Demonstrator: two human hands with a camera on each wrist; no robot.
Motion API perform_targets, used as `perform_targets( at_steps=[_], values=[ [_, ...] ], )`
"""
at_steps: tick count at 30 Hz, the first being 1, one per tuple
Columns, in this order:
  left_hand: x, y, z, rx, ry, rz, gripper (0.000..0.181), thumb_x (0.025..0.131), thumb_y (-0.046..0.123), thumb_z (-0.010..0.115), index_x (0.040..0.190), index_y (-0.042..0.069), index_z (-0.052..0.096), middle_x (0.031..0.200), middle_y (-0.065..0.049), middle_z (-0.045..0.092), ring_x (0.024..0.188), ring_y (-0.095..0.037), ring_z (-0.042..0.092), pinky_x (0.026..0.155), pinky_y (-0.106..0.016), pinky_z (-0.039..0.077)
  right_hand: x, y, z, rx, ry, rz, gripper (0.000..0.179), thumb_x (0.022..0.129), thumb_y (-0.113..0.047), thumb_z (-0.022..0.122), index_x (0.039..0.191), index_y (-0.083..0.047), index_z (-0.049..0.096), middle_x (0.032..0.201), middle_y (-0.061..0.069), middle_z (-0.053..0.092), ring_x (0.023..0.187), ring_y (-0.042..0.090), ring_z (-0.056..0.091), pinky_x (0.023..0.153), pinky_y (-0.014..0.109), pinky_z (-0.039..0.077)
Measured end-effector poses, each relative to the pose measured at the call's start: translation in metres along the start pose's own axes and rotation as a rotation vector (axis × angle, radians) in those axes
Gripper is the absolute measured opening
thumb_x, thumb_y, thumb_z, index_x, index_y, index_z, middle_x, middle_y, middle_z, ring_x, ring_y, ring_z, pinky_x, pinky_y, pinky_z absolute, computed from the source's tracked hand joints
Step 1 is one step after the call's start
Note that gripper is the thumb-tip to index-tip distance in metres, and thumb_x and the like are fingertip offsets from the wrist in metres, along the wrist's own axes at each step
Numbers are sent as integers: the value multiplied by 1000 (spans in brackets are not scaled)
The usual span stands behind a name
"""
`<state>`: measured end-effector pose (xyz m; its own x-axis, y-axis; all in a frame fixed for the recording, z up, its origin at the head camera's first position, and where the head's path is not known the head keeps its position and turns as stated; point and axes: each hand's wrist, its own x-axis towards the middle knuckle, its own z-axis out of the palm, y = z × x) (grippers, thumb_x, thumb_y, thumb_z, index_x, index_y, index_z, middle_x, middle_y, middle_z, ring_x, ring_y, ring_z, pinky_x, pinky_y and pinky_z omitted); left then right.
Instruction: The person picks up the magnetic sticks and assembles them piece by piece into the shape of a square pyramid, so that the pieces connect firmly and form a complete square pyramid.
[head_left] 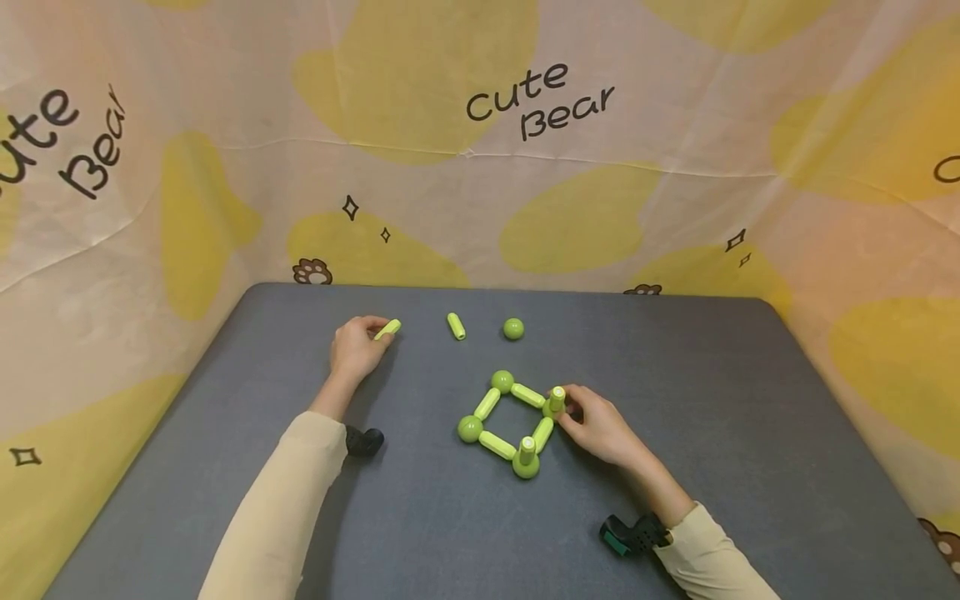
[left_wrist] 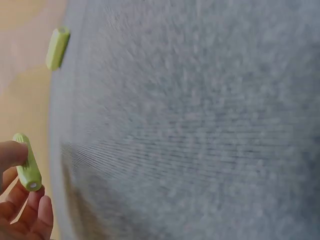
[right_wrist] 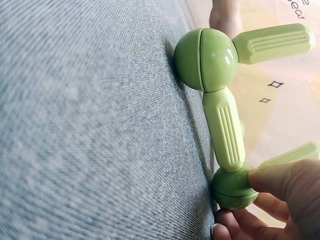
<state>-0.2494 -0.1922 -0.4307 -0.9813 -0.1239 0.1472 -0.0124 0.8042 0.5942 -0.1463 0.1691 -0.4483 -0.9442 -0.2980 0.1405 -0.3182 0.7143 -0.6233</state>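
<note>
My left hand (head_left: 354, 348) pinches a light green ribbed rod (head_left: 388, 329) above the far left of the table; the left wrist view shows a hole in the rod's end. My right hand (head_left: 600, 427) holds a green ball (right_wrist: 232, 187) at the right corner of a square frame, thumb and fingers around it. Green balls form the frame's corners, with light green rods (head_left: 497, 445) joining them as sides. One upright rod (head_left: 557, 398) stands on the held ball. Another upright rod (head_left: 527, 451) rises from the near corner ball (head_left: 526, 467).
Beyond the frame lie a loose rod (head_left: 456, 326) and a loose green ball (head_left: 513, 328). The grey table (head_left: 712, 375) meets a printed cloth backdrop (head_left: 420, 100) at its back and sides. Each wrist wears a black device (head_left: 634, 534).
</note>
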Motion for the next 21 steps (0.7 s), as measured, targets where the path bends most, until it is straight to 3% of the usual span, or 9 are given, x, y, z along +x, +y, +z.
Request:
perform_targets(
  at_steps=[4,12,21],
  values=[
    [-5,10,-5,-35,4,85,28,86,22,62,110,9,67,104,-12,65,89,-28,60,73,-42,46,0,0,0,-4,1,5,27,86,-11,63,112,-9,62,97,4,62,84,15,58,71,31,47],
    [-26,34,-12,-125,-19,180,25,85,22,64,108,11,67,100,-9,68,87,-25,62,74,-40,46,1,-1,0,-7,0,-4,27,85,-11,64,112,-8,62,97,5,62,85,16,58,71,31,47],
    [-53,54,-8,-229,-103,302,25,82,16,69,106,10,67,92,-5,69,80,-17,62,72,-34,52,0,0,0,-6,2,-3,27,86,-11,64,112,-9,62,97,5,62,85,16,58,71,32,47]
  ],
)
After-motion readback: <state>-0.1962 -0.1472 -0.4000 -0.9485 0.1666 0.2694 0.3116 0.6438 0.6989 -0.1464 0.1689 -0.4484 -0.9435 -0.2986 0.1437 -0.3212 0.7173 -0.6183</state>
